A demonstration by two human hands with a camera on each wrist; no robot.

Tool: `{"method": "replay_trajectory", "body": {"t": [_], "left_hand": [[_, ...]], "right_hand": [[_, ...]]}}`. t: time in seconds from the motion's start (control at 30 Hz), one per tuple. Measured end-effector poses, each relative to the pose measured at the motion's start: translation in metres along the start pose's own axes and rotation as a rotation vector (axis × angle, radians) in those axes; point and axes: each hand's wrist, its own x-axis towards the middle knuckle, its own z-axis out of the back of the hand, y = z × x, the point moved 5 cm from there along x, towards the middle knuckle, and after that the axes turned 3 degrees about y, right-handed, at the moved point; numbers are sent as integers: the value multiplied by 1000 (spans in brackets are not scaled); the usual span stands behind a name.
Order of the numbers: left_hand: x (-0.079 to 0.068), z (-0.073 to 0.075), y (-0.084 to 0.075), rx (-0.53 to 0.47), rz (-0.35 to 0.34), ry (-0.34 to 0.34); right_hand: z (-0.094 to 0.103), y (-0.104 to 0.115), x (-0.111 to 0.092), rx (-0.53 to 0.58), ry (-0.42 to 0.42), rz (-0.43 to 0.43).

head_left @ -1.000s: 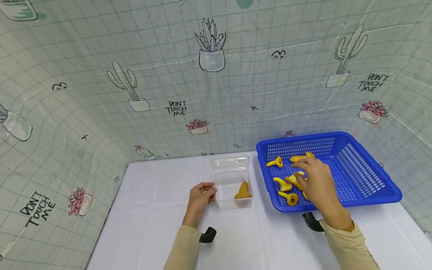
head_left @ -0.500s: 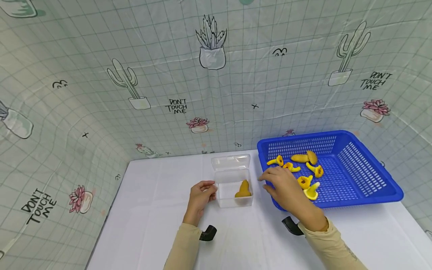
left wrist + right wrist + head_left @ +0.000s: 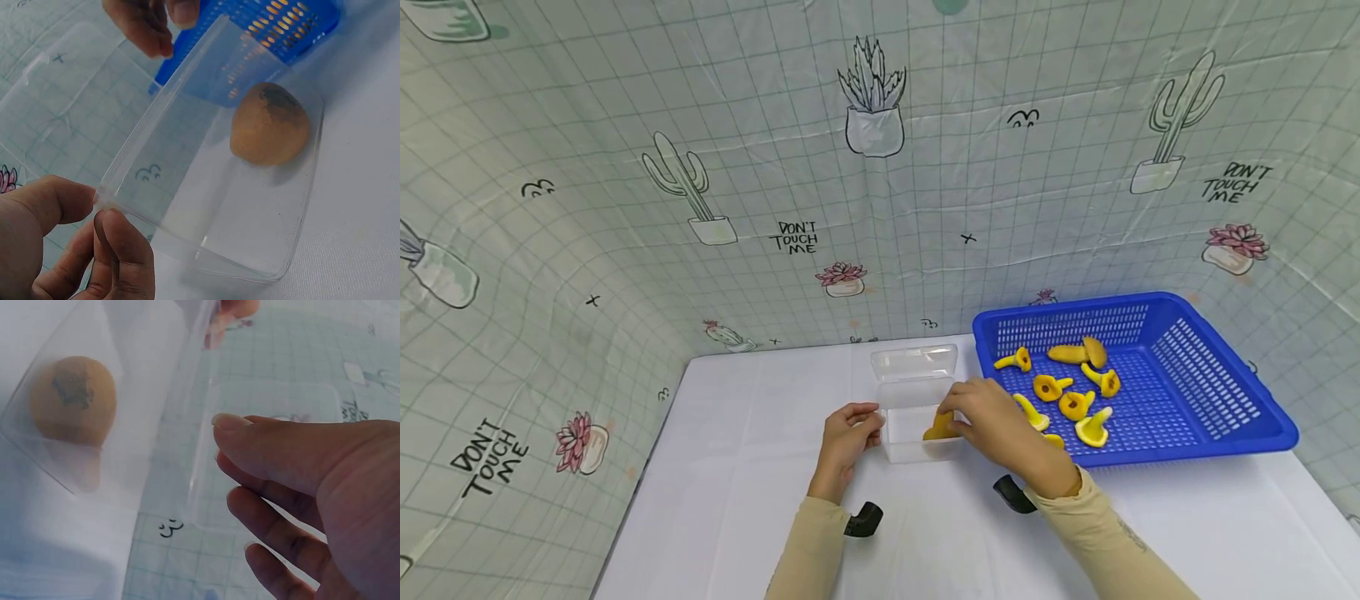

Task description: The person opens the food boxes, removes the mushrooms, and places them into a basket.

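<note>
My left hand [image 3: 844, 442] pinches the left rim of a clear plastic box [image 3: 898, 452] between thumb and fingers; the left wrist view shows this grip closely. Inside the box lies one tan mushroom [image 3: 269, 128], with a dark patch on its cap. My right hand [image 3: 1000, 427] hovers at the box's right rim, partly covering that mushroom in the head view. Its fingers are loosely bent, with nothing between them in the right wrist view. The box's hinged lid [image 3: 914, 363] stands raised at the back.
A blue plastic basket [image 3: 1228, 379] stands to the right of the box, holding several yellow chanterelle mushrooms [image 3: 1093, 428] and a tan mushroom [image 3: 1067, 354]. A white cloth [image 3: 737, 483] covers the table. Behind hangs a patterned curtain [image 3: 760, 150].
My right hand has moved left, from over the mushrooms in the basket to the box's right rim. My left hand keeps its place on the box.
</note>
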Motion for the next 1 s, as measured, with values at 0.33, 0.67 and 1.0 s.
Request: {"method": "replay_trajectory", "body": {"t": [0.33,0.67,1.0], "left_hand": [[0,-2,0,-16,-4,9],[0,-2,-1,-29,-20,18],[1,0,-1,-30,-14,13]], "right_hand": [[-12,2,9,-28,48,42],[-20,1,17,-37,123,25],[-26,4,28,-69,200,12]]}}
